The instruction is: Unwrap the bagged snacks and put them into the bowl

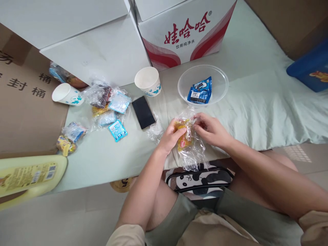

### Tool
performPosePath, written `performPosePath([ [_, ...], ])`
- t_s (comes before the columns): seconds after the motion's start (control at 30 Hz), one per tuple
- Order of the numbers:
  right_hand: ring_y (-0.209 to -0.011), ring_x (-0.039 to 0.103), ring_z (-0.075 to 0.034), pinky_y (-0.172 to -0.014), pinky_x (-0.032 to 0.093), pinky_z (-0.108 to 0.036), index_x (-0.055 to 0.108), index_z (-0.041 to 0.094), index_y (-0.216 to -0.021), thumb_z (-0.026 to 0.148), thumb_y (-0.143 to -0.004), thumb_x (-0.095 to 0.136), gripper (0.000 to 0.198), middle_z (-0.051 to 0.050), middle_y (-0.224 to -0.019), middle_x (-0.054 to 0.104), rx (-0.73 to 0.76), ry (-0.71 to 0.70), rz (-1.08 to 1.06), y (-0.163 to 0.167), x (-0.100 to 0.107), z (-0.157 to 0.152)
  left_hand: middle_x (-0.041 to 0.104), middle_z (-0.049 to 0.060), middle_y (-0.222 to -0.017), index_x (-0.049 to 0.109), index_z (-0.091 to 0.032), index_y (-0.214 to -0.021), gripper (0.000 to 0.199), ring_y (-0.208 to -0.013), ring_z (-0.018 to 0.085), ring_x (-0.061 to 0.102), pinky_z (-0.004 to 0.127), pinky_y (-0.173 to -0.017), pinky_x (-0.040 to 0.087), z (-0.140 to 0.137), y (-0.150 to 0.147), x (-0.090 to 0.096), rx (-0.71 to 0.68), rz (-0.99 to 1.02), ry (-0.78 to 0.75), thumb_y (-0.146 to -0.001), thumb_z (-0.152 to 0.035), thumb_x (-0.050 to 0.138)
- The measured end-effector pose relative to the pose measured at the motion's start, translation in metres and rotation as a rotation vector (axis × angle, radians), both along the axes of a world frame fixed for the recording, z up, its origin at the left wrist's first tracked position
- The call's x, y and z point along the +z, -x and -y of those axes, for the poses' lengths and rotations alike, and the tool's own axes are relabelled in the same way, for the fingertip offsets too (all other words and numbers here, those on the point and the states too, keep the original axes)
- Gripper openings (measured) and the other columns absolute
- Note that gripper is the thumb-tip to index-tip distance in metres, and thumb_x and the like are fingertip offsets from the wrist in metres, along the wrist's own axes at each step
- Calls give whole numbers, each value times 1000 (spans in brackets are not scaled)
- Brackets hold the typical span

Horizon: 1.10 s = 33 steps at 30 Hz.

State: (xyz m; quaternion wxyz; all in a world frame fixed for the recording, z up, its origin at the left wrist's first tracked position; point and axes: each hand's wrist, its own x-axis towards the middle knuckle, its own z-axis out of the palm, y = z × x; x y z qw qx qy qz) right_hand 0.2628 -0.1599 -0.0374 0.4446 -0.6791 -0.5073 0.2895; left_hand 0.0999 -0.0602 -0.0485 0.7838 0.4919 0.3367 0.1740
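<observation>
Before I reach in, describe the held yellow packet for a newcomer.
Find the white carton with red lettering, then the clear bowl in front of it. Just below, the left hand grips the yellow packet amid clear plastic. Unlike the bowl's blue packets, it is yellow, with a red label.

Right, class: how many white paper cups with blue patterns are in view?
2. One white paper cup is beyond the black rectangular phone; the other cup is at left, near the brown cardboard box. Others may be hidden.
</observation>
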Motion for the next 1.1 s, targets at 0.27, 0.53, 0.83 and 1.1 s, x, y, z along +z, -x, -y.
performPosePath([
  [0.27, -60, 51, -14, -60, 39, -29, 54, 22, -84, 34, -86, 53, 13, 1, -67, 59, 27, 45, 46, 0, 3, 0, 67, 1, -92, 63, -23, -108, 38, -87, 18, 64, 32, -83, 49, 1, -1, 3, -33, -32, -22, -78, -41, 78],
  [0.53, -62, 54, -15, -62, 43, -30, 59, 21, -96, 28, -86, 53, 13, 1, -70, 61, -46, -29, 28, -1, -1, 1, 68, -1, -88, 63, -22, -105, 37, -79, 14, 65, 28, -77, 52, 2, -2, 1, 43, -15, -19, -76, -39, 79],
  [0.83, -68, 62, -14, -64, 51, -30, 31, 28, -144, 31, -92, 56, 57, 1, -89, 64, -69, -205, -182, -2, -6, 2, 70, 0, -92, 59, -22, -107, 41, -82, 16, 69, 31, -78, 57, 3, -4, 1, 238, 89, 45, -77, -43, 76],
  [1.1, -66, 62, -16, -67, 54, -34, 33, 29, -148, 24, -95, 49, 56, 0, -88, 64, -88, -189, -95, -4, -11, 4, 68, 4, -114, 49, -29, -123, 49, -109, 22, 68, 39, -94, 56, -1, -2, -6, 203, 53, -81, -84, -50, 72],
])
